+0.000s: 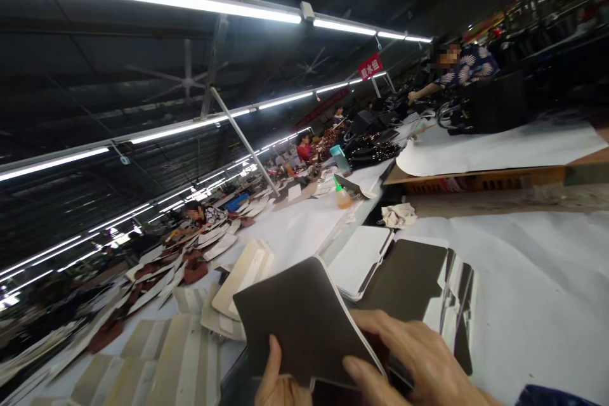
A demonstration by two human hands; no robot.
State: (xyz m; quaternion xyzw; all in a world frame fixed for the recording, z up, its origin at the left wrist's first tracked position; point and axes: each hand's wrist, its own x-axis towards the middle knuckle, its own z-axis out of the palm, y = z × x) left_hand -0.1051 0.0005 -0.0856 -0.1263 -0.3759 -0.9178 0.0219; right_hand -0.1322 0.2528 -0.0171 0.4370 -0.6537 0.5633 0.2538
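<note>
A dark brown flat panel with a pale edge (299, 317) is held up near the bottom of the view. My left hand (276, 377) grips its lower edge, thumb on the front face. My right hand (413, 358) pinches the panel's right edge with thumb and fingers. Just beyond lies a stack of similar dark panels (413, 279) and a stack of white panels (359, 260) on the white-covered table (537, 292).
Rows of cream and brown cut pieces (157, 349) cover the long bench at left. A glue bottle (342, 195) and a crumpled cloth (398, 214) sit further back. Other people work along the line, one in a patterned shirt (469, 66) at the far right.
</note>
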